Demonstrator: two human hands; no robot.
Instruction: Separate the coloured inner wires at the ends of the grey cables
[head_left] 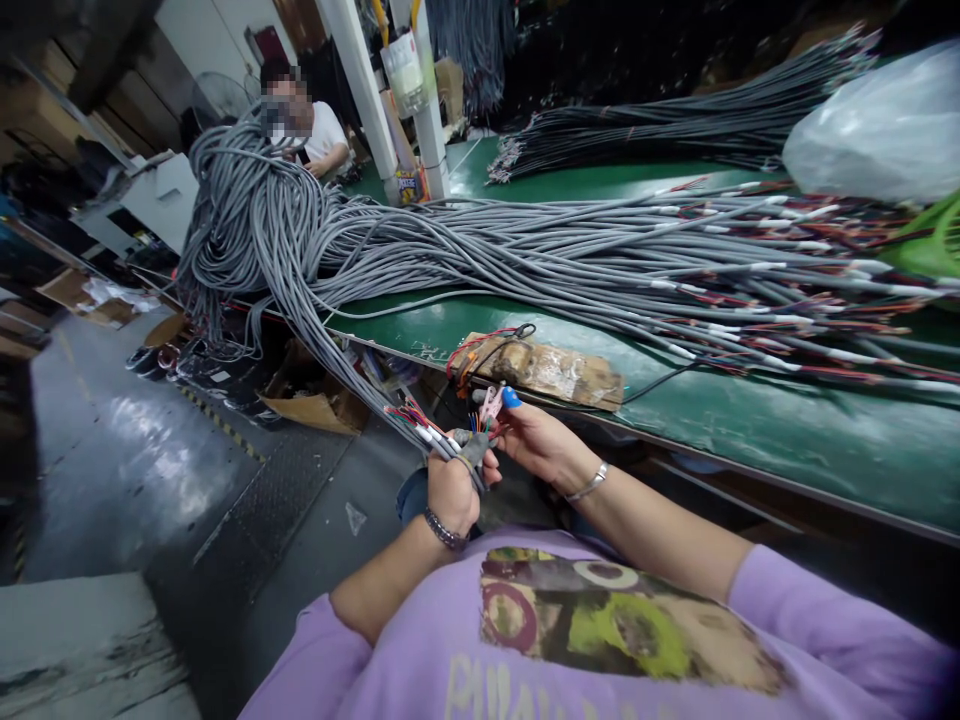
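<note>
My left hand (454,490) is closed around the ends of several grey cables (382,395), with grey coverings on its fingers. White sleeves and thin coloured wires (414,412) stick out at that grip. Close beside it, my right hand (534,440) is closed in a pinch, a blue cover on one fingertip. Between its fingers shows a small pink piece (491,403), its kind too small to make out. Fine blue, orange and dark wire ends stand between the two hands. The held cables run up to the large grey cable bundle (450,240) on the bench.
On the green bench (787,430), a worn wooden block (555,370) with red and black leads lies at the front edge. Behind lie black cables (660,130), a plastic bag (885,125) and a green basket (930,240). A person (326,135) sits across. An open cardboard box (319,395) stands below.
</note>
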